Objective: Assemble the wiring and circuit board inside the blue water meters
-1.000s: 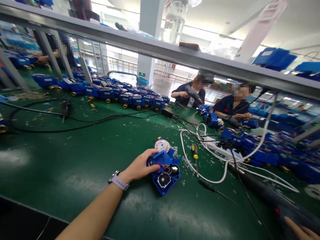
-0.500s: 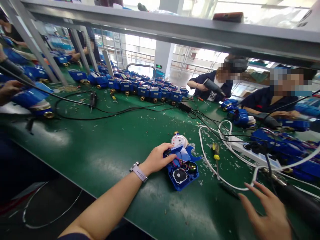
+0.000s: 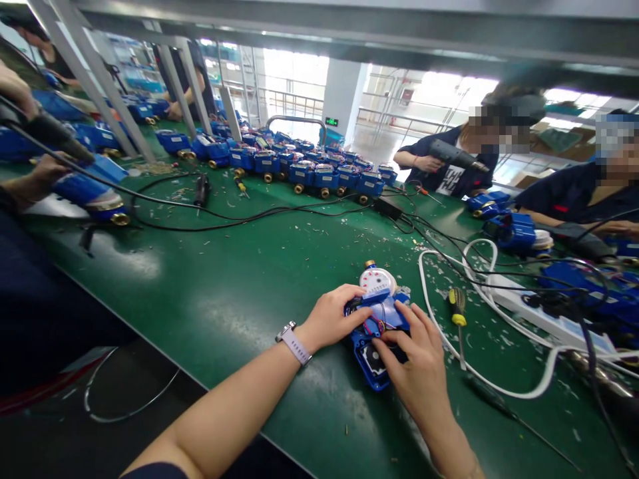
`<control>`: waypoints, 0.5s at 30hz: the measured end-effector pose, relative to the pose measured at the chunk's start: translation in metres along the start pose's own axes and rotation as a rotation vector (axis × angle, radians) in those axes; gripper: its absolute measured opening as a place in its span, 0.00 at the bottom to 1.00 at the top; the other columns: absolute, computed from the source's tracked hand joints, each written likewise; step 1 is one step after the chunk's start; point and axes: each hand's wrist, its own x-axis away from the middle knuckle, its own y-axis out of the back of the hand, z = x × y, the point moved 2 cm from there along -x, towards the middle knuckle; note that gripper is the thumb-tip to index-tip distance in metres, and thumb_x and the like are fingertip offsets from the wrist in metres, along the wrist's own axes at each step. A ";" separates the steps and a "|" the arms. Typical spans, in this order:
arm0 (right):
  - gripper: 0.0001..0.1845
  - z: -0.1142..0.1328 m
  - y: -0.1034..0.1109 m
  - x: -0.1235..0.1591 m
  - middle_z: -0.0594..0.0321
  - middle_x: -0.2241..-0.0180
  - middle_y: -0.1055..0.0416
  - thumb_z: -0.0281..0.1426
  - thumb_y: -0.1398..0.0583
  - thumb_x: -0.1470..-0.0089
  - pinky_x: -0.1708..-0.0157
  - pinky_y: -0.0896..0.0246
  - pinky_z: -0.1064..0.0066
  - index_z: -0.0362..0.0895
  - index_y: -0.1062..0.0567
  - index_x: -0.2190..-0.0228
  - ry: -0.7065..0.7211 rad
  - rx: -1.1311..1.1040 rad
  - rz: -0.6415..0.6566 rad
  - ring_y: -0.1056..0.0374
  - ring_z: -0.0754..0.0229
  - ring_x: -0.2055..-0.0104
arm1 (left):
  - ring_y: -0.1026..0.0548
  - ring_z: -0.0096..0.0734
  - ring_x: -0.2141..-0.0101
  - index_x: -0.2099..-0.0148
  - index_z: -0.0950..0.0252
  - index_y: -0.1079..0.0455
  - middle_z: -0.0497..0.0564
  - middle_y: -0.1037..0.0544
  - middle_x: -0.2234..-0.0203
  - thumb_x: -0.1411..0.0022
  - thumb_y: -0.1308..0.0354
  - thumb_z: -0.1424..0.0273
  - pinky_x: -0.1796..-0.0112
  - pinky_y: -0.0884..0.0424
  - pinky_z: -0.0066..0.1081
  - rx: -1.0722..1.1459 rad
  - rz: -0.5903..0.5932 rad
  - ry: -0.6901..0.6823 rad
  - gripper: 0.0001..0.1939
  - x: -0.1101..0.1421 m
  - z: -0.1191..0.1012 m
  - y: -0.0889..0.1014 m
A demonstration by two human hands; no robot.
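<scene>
An opened blue water meter (image 3: 375,318) with a white dial face lies on the green table (image 3: 239,293) in front of me. Its inner wires and a round black part show. My left hand (image 3: 332,319), with a watch on the wrist, holds the meter's left side. My right hand (image 3: 417,362) rests on the open housing from the right, fingertips on the wires inside. Both hands touch the same meter.
A yellow-handled screwdriver (image 3: 458,313) and a white cable (image 3: 479,372) lie right of the meter. A row of blue meters (image 3: 309,174) stands at the back. Black cables cross the table. Co-workers sit across with power drivers (image 3: 456,158); another person's hands (image 3: 34,174) work at far left.
My right hand has come in from the lower right and landed on the open meter. The left hand has kept its hold. The camera view has tilted down and left.
</scene>
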 end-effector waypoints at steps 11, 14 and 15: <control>0.11 -0.008 -0.003 0.009 0.57 0.50 0.39 0.32 0.46 0.34 0.50 0.51 0.67 0.41 0.30 0.68 -0.178 -0.270 -0.079 0.41 0.51 0.49 | 0.29 0.31 0.53 0.52 0.68 0.30 0.52 0.27 0.54 0.37 0.45 0.62 0.50 0.35 0.30 -0.011 0.008 -0.006 0.17 0.001 0.000 0.000; 0.11 -0.012 -0.002 0.010 0.57 0.50 0.39 0.33 0.46 0.33 0.52 0.49 0.69 0.41 0.29 0.67 -0.211 -0.269 -0.069 0.39 0.53 0.51 | 0.29 0.32 0.53 0.52 0.69 0.30 0.53 0.27 0.55 0.37 0.45 0.62 0.51 0.35 0.31 -0.013 0.008 -0.010 0.17 0.001 -0.002 0.000; 0.11 -0.013 -0.001 0.010 0.57 0.50 0.39 0.33 0.46 0.33 0.52 0.48 0.69 0.41 0.29 0.66 -0.223 -0.273 -0.068 0.38 0.52 0.52 | 0.29 0.32 0.53 0.52 0.68 0.30 0.53 0.27 0.54 0.37 0.44 0.62 0.51 0.35 0.31 -0.012 0.009 -0.008 0.16 0.001 -0.002 0.000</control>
